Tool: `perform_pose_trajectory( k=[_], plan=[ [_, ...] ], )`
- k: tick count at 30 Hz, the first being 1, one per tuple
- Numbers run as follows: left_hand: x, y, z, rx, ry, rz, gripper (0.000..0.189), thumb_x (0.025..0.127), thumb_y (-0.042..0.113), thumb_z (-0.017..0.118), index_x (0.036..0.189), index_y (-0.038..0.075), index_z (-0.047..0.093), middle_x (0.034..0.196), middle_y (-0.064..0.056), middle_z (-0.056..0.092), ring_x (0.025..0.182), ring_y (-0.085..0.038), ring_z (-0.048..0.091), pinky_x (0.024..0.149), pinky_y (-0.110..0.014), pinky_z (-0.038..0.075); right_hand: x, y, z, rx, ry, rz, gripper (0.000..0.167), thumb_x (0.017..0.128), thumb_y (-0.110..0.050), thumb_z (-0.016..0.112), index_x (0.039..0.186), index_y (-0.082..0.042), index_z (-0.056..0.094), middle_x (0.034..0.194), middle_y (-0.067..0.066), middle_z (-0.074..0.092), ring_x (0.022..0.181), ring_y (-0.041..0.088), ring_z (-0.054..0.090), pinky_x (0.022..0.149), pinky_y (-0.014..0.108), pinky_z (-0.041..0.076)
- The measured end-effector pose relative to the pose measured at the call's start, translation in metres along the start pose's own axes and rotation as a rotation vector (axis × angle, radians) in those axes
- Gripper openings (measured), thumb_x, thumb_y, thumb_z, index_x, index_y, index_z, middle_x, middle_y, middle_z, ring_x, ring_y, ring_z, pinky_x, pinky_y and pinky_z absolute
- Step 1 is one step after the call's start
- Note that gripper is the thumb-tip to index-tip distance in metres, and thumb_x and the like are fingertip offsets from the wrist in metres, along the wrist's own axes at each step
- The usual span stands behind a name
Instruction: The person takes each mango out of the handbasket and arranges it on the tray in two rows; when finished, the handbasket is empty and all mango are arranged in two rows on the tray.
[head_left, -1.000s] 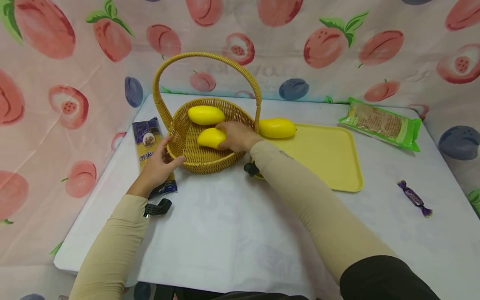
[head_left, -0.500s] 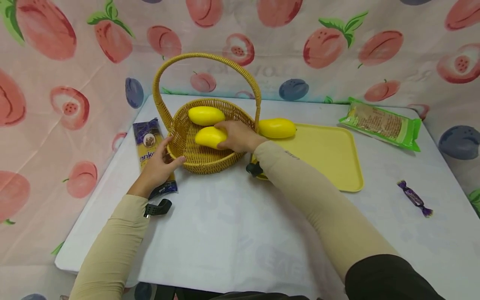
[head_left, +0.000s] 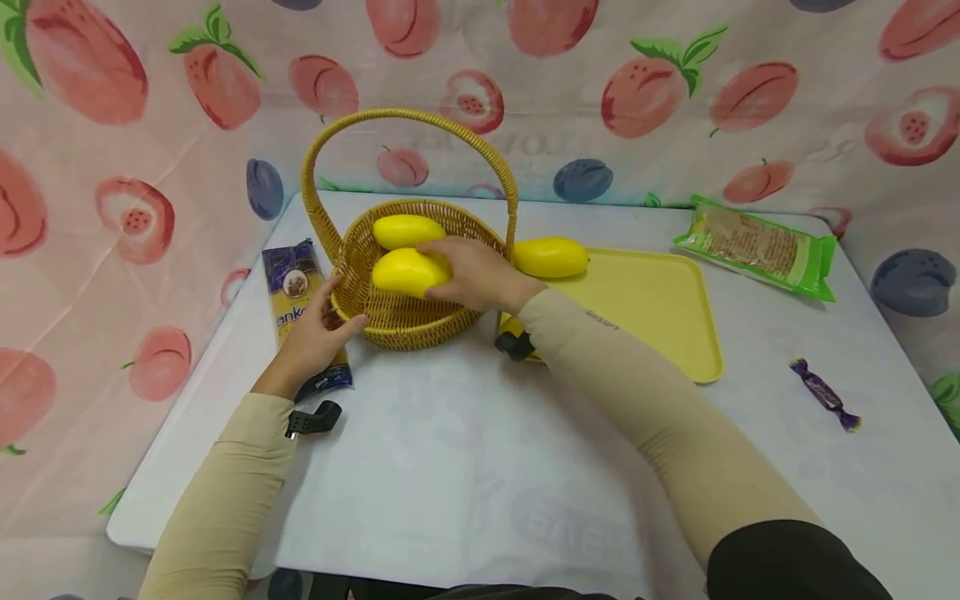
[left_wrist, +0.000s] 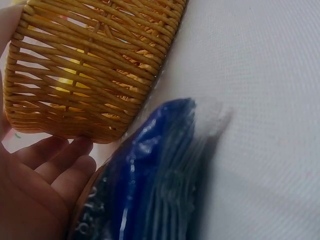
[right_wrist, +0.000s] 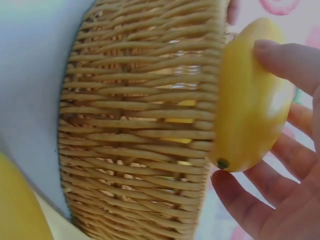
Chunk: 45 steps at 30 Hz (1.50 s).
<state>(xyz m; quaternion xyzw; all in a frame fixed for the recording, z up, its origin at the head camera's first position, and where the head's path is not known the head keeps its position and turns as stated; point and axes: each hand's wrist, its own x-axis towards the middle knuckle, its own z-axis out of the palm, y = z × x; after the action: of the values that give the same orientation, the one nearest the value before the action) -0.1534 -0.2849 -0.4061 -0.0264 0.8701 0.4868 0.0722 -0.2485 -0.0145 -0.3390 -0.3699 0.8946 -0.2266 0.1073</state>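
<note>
In the head view, a yellow wicker basket [head_left: 408,337] with a tall arched handle stands left of centre. My left hand [head_left: 311,337] holds its left rim, thumb and fingers spread on either side of the wall. Over the basket's inside, my right hand [head_left: 480,273] grips a yellow mango [head_left: 405,272]; the right wrist view has this mango [right_wrist: 252,100] between thumb and fingers, above the rim. A second mango [head_left: 408,231] lies at the back of the basket. Another mango [head_left: 551,257] rests on the yellow tray [head_left: 637,317], right of the basket.
A blue and yellow packet [head_left: 291,283] lies beside the basket, partly under my left hand. Part of another yellow thing [head_left: 512,325] shows under my right wrist. Far right are a green packet [head_left: 757,248] and a purple wrapped candy [head_left: 825,394].
My right hand has raised the mango from the basket's floor and shifted it slightly left and up. The left hand stays on the rim.
</note>
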Motion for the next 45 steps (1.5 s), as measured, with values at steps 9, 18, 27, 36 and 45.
perform_pose_trajectory(
  k=[9,18,27,36,45],
  plan=[
    [-0.001,-0.001,0.001,-0.01,0.001,0.017,0.088,0.099,0.036,0.065,0.163,0.021,0.006,0.162,-0.022,0.02,0.142,-0.043,0.032,0.114,-0.055,0.03,-0.021,-0.007,-0.008,0.014,0.033,-0.058,0.067,0.092,-0.036,0.073,0.148,-0.011,0.048,0.148,0.006,0.05,0.136,0.022,0.043,0.115,0.034,0.03],
    [0.0,-0.001,0.002,-0.017,-0.001,0.028,0.09,0.098,0.037,0.065,0.163,0.021,0.004,0.162,-0.022,0.018,0.143,-0.043,0.031,0.114,-0.054,0.03,-0.047,-0.004,-0.015,0.022,0.024,-0.101,0.065,0.092,-0.033,0.074,0.147,-0.008,0.05,0.146,0.006,0.052,0.135,0.022,0.045,0.114,0.033,0.031],
    [-0.001,0.0,0.002,-0.016,0.003,0.023,0.09,0.099,0.035,0.065,0.163,0.021,0.004,0.161,-0.023,0.021,0.142,-0.043,0.032,0.114,-0.054,0.031,-0.069,0.006,-0.022,0.043,0.018,-0.078,0.065,0.091,-0.029,0.076,0.146,-0.007,0.05,0.146,0.007,0.052,0.133,0.024,0.046,0.114,0.036,0.032],
    [0.001,-0.003,0.003,-0.025,0.005,0.03,0.088,0.099,0.033,0.064,0.163,0.019,0.005,0.161,-0.023,0.022,0.143,-0.042,0.031,0.114,-0.054,0.03,-0.1,0.029,-0.03,0.046,0.059,-0.036,0.066,0.089,-0.029,0.078,0.145,-0.007,0.051,0.146,0.01,0.051,0.134,0.029,0.044,0.114,0.044,0.032],
    [0.001,-0.003,0.002,-0.018,0.005,0.023,0.088,0.099,0.033,0.064,0.163,0.019,0.005,0.161,-0.023,0.022,0.143,-0.041,0.031,0.115,-0.053,0.029,-0.133,0.065,-0.04,0.031,0.103,0.022,0.066,0.088,-0.028,0.079,0.143,-0.003,0.053,0.145,0.013,0.051,0.135,0.033,0.043,0.114,0.05,0.032]
  ],
)
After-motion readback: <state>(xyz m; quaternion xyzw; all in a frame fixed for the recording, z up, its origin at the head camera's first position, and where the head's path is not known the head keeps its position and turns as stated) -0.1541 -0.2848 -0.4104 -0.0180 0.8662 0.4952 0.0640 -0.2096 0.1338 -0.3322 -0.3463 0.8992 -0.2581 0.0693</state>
